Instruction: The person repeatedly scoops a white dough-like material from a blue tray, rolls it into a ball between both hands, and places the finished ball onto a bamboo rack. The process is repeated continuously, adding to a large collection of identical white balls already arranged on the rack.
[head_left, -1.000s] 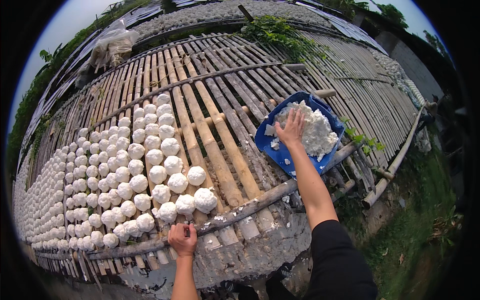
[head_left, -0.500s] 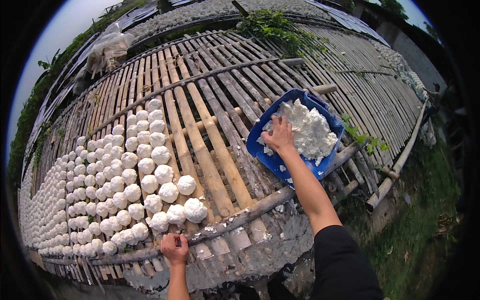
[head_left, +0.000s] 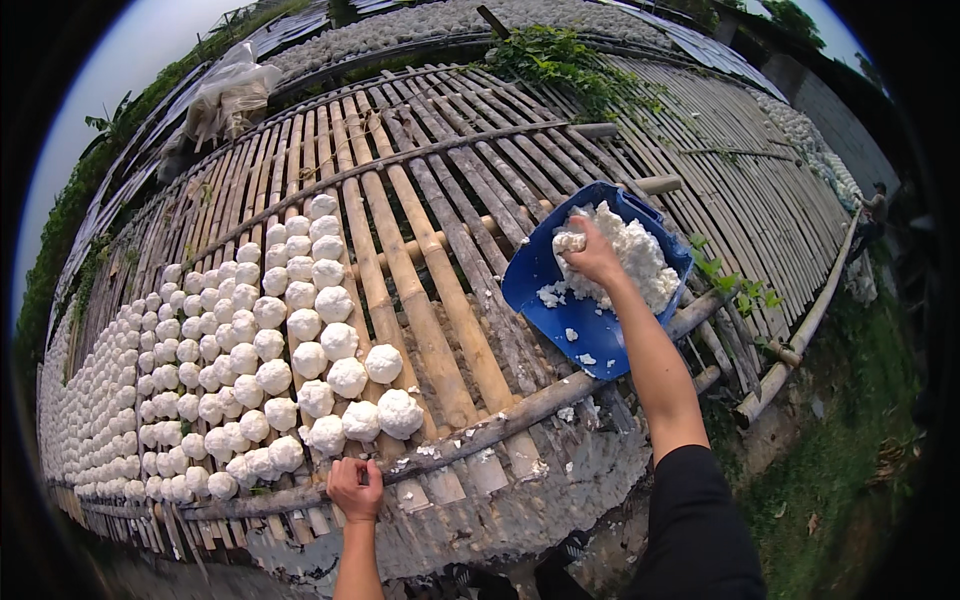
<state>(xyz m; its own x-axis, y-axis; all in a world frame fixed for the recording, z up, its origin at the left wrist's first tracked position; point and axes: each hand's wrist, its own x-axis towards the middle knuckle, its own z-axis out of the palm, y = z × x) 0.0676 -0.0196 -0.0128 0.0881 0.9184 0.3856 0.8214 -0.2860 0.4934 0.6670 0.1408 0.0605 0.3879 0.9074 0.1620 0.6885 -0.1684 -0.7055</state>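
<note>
My right hand (head_left: 588, 245) is closed on a white crumbly clump inside a blue plastic container (head_left: 535, 285) holding a heap of white material (head_left: 645, 260). My left hand (head_left: 355, 485) is curled at the front pole (head_left: 545, 400) of a bamboo rack (head_left: 420, 280), just below the nearest white balls (head_left: 398, 413); whatever its fingers hold, if anything, is hidden. Many such balls lie in rows across the rack's left part. Small white crumbs are scattered along the pole and in the container.
Behind are a bundle under clear plastic (head_left: 225, 95), leafy vines (head_left: 545, 60) and more racks covered in white pieces (head_left: 420, 35). A person (head_left: 870, 215) stands at the far right beside another rack. Grass (head_left: 820, 470) runs along the right.
My right hand has gone from lying spread on the white heap to closing on a clump of it. My left hand stays curled at the front pole.
</note>
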